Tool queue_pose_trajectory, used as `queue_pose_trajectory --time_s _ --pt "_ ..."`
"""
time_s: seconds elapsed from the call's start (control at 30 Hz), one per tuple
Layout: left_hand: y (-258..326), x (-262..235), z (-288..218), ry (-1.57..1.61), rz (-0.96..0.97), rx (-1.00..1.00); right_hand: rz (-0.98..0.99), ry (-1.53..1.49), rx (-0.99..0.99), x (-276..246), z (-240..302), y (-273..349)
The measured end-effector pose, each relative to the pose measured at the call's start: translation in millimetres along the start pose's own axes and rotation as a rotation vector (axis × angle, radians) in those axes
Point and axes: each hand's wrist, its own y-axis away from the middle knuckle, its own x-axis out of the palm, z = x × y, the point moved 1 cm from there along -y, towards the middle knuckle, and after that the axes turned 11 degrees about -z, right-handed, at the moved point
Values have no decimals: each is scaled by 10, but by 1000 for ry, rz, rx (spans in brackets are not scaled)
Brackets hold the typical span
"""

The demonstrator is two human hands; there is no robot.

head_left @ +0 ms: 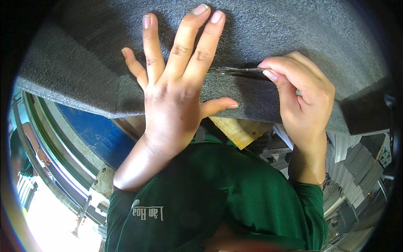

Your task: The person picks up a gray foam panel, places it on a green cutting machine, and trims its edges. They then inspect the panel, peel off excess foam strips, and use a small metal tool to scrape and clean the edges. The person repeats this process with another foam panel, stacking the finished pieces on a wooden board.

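Observation:
A large dark grey foam block (285, 33) with a rough, grainy surface spans the upper part of the head view. My left hand (174, 96) lies spread on it, palm down, fingers stretched away from me and thumb pointing right. At the block's near edge, my right hand (304, 92) pinches the end of a thin dark strip (241, 70) between thumb and fingertips. The strip runs left along that edge toward my left hand, where its other end is hidden. Whether it is still joined to the foam I cannot tell.
A yellowish board (239, 131) juts out below the block, and a blue panel (94, 130) stands to the left. Stacked grey sheets (357, 168) lie at the lower right. Another person's arm (35, 145) shows at the far left, beyond long rails (56, 147).

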Motion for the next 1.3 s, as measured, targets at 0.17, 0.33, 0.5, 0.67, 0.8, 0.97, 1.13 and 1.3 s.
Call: queue_pose_trajectory --time_s 0.17,0.33,0.5,0.67,0.8,0.97,1.13,1.3 --pt "70 48 -7 -131 29 8 46 7 65 -61 -20 26" --pt "6 131 2 -99 -103 -50 59 -142 154 -101 -82 56" --pt "-16 -10 -93 -13 10 -42 -57 -199 341 -293 -104 132" --pt "-45 -189 -187 118 41 -85 -68 -29 197 -394 -167 189" --pt "-78 -184 -178 52 147 -83 -85 0 109 -297 -201 240" --pt "-37 -147 -155 126 131 -176 -47 -30 79 -228 -210 249" --pt "-2 -144 -166 132 121 -178 -31 -72 134 -312 -245 241" --pt "-18 -148 -171 126 112 -161 -147 6 135 -407 -262 271"
